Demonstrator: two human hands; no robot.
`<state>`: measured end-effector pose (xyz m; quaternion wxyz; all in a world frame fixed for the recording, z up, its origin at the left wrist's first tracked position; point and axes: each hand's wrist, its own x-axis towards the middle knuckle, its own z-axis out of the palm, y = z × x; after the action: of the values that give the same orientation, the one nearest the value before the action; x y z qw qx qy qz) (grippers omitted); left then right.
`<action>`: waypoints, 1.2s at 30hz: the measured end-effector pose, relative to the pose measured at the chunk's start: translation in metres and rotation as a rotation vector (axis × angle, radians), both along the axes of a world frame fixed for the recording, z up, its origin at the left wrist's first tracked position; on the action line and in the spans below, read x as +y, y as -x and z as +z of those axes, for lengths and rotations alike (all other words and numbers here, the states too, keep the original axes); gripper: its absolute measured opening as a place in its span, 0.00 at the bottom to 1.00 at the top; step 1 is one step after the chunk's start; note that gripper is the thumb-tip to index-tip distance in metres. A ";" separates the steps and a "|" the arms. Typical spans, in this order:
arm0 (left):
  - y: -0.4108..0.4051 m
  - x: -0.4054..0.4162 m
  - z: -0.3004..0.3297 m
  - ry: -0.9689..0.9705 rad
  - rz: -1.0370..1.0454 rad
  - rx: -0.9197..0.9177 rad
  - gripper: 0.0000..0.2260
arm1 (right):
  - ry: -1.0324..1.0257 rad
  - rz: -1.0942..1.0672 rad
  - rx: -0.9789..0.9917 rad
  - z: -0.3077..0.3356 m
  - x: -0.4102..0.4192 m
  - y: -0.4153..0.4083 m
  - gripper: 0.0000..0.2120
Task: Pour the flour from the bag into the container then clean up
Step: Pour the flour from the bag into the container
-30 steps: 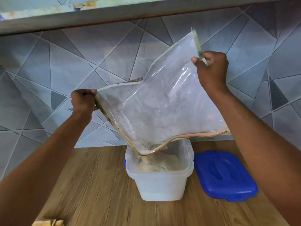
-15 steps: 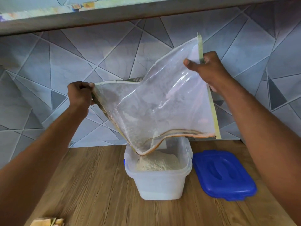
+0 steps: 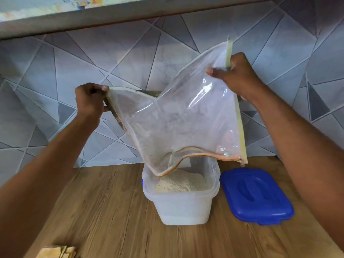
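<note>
Counted on the desk [image 3: 104, 211]:
Two hands, one bag [image 3: 182, 120], one container [image 3: 183, 207], one blue lid [image 3: 255, 194], one yellowish stack [image 3: 57, 251].

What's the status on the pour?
Left hand and right hand grip clear plastic bag, mouth down over white plastic container. Flour heaped inside. Blue plastic lid beside it, nothing obstructing.

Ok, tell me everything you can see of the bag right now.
The bag is a large clear plastic zip pouch with pale taped edges, dusted inside with flour residue. It hangs upside down and tilted, its open orange-trimmed mouth dipping into the white container over the flour heap. The left hand grips one upper corner, the right hand pinches the higher one.
</note>
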<state>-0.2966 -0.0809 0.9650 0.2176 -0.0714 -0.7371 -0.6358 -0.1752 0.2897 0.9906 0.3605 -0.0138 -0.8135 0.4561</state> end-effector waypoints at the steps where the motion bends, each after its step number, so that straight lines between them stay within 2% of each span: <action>1: -0.001 -0.001 0.001 -0.002 0.002 -0.003 0.14 | 0.014 -0.010 0.020 -0.001 0.001 0.001 0.20; 8: -0.004 -0.003 0.003 -0.002 0.034 0.000 0.07 | 0.000 0.007 0.021 0.007 -0.006 -0.001 0.22; 10: -0.005 -0.005 0.002 0.009 0.027 -0.004 0.08 | 0.011 0.015 0.024 0.006 -0.006 0.000 0.19; 13: -0.007 -0.010 -0.002 0.012 0.021 -0.060 0.11 | 0.022 0.034 0.036 0.006 -0.008 0.004 0.22; 15: -0.007 -0.011 -0.012 0.066 0.080 -0.039 0.05 | 0.024 0.039 0.024 0.001 -0.013 0.006 0.21; 16: -0.009 -0.011 -0.019 0.124 0.131 0.016 0.06 | 0.035 0.036 0.020 -0.002 -0.015 0.007 0.21; 19: -0.035 0.006 -0.037 0.268 0.236 0.303 0.26 | 0.055 0.038 0.046 -0.008 -0.028 0.010 0.19; 21: -0.057 0.021 -0.041 0.285 0.264 0.556 0.33 | 0.072 0.052 0.054 -0.009 -0.035 0.014 0.19; 23: -0.063 0.026 -0.049 0.469 0.263 0.680 0.38 | 0.087 0.086 0.031 -0.007 -0.042 0.015 0.19; 24: -0.062 0.027 -0.052 0.628 0.182 0.638 0.39 | 0.090 0.100 0.023 -0.006 -0.045 0.014 0.19; 25: -0.062 0.028 -0.054 0.753 0.051 0.483 0.40 | 0.088 0.112 0.028 -0.005 -0.048 0.013 0.20; 26: -0.061 0.029 -0.057 0.780 -0.067 0.320 0.41 | 0.092 0.120 0.036 -0.003 -0.051 0.013 0.20; 27: -0.062 0.030 -0.060 0.729 -0.114 0.240 0.40 | 0.094 0.131 0.054 -0.003 -0.053 0.014 0.21; 29: -0.063 0.030 -0.065 0.601 0.013 0.348 0.33 | 0.117 0.150 0.065 -0.001 -0.058 0.015 0.23; 30: -0.064 0.030 -0.065 0.595 0.056 0.405 0.30 | 0.133 0.156 0.063 -0.001 -0.059 0.016 0.25; 31: -0.064 0.029 -0.065 0.640 0.010 0.407 0.29 | 0.142 0.161 0.069 -0.001 -0.060 0.015 0.25; 33: -0.065 0.031 -0.066 0.784 -0.165 0.250 0.29 | 0.143 0.184 0.073 -0.001 -0.063 0.015 0.24; 34: -0.065 0.032 -0.068 0.770 -0.189 0.204 0.30 | 0.141 0.188 0.068 -0.001 -0.064 0.015 0.23; 36: -0.070 0.032 -0.068 0.587 -0.126 0.284 0.31 | 0.144 0.161 0.053 -0.001 -0.065 0.019 0.22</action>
<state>-0.2264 -0.0489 0.8968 0.2488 -0.2644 -0.8453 -0.3919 -0.1941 0.2252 0.9895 0.3425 0.0377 -0.7672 0.5410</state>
